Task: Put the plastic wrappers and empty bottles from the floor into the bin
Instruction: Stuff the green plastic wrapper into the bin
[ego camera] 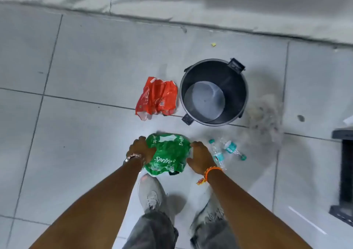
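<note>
A crumpled green Sprite plastic wrapper (168, 154) is held between both hands just above the floor tiles. My left hand (140, 149) grips its left side and my right hand (200, 158) grips its right side. An orange plastic wrapper (157, 98) lies flat on the floor farther away, touching the left side of the black round bin (242, 94), which stands upright and looks empty inside. Two crushed clear bottles with teal labels and caps (228, 149) lie on the floor just right of my right hand.
My two grey shoes (150, 193) stand on the tiles below the wrapper. A dusty smear (265, 111) marks the floor right of the bin. A black framed object (345, 172) sits at the right edge. A raised ledge (172, 4) runs along the far side.
</note>
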